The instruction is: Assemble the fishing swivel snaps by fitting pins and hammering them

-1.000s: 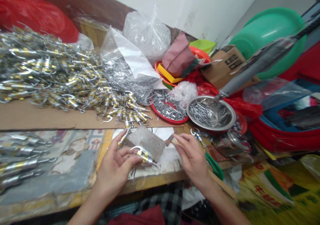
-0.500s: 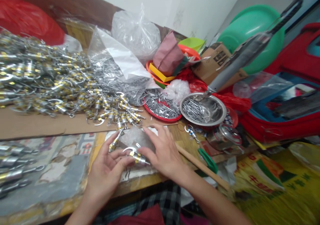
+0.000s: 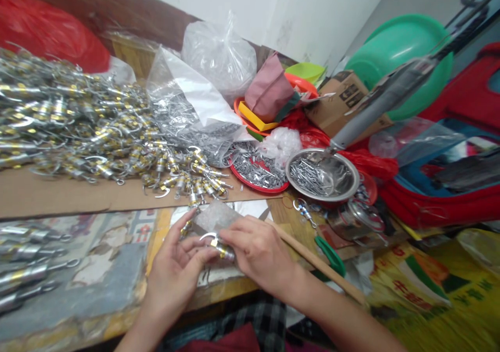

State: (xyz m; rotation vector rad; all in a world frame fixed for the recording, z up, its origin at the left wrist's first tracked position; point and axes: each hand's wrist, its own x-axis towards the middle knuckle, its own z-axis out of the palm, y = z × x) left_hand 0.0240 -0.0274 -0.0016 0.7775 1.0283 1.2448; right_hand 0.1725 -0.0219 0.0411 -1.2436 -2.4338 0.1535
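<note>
A small metal hook fitting (image 3: 222,249) with a silver barrel and a yellow band lies between my hands, its curved hook to the left. My left hand (image 3: 177,261) pinches its hook end between thumb and fingers. My right hand (image 3: 260,250) has its fingers closed at the barrel end and covers part of it. Behind the fingertips sits a grey block (image 3: 214,216) on a white sheet. Another hook fitting (image 3: 186,227) rests against the block, partly behind my left index finger.
A heap of similar fittings (image 3: 78,117) covers the back left. A red plate (image 3: 260,175) of small metal pieces and a steel bowl (image 3: 344,188) of metal pins stand behind my right hand. A wooden handle (image 3: 320,263) and green-handled tool (image 3: 330,255) lie to the right.
My right hand's fingers were spread over the block and have drawn together at the fitting. A small pale plate by the right fingers no longer shows. My left hand keeps its hold.
</note>
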